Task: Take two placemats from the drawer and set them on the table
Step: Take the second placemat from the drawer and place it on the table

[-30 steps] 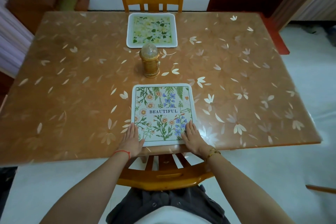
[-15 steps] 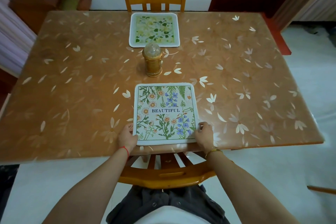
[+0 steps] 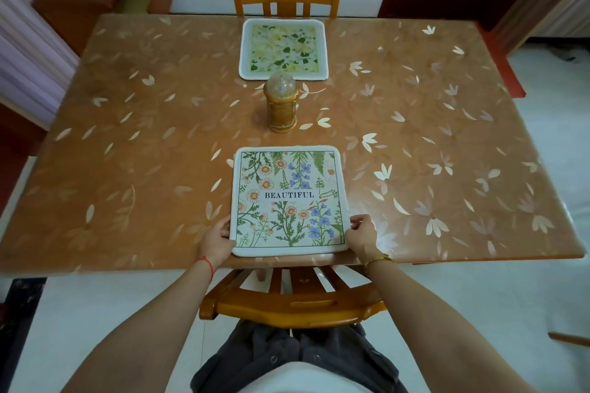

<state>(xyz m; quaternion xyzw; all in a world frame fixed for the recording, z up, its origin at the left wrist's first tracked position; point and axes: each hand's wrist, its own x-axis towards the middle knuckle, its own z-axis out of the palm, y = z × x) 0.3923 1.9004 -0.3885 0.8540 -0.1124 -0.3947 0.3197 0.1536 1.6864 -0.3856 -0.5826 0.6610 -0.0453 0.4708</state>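
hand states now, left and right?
Left hand: grips the near placemat at its left edge.
Right hand: grips its right edge.

near placemat (image 3: 289, 201) on table (image 3: 127, 169), front edge | lantern (image 3: 281, 105) behind it | far placemat (image 3: 283, 48) behind lantern

Both bare forearms extend forward and converge toward the hands. Left hand (image 3: 220, 241) — fingers curled, gripping the near-left edge of the square white-bordered floral placemat (image 3: 289, 198). Right hand (image 3: 362, 236) — fingers curled, gripping the near-right edge. Both hands are turned backs up, level with each other.
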